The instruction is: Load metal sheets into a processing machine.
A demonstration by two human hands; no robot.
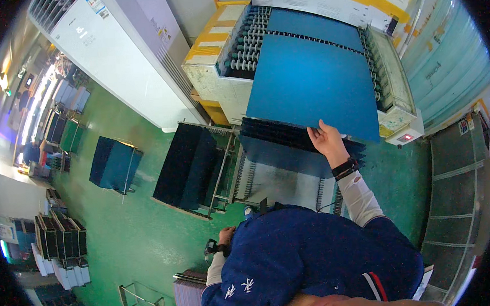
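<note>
My right hand [328,140] is at the near edge of a large flat blue panel [313,77], thumb and fingers pinched at that edge. The panel lies tilted on the machine's roller bed [246,54]. Below it, several dark blue panels [289,150] stand upright, close together, in a rack with spring-like toothed sides [249,180]. My left hand [226,235] hangs low beside my body, its fingers curled in and nothing seen in them. A black device [210,248] sits at the left wrist, a dark band [344,169] on the right.
Left of the rack stands a metal-framed rack [185,167] of dark panels, and farther left a smaller one [112,164]. A tall white cabinet unit [118,54] rises behind them. An unfilled frame [142,302] lies near left. Grey panels [455,197] line the right side.
</note>
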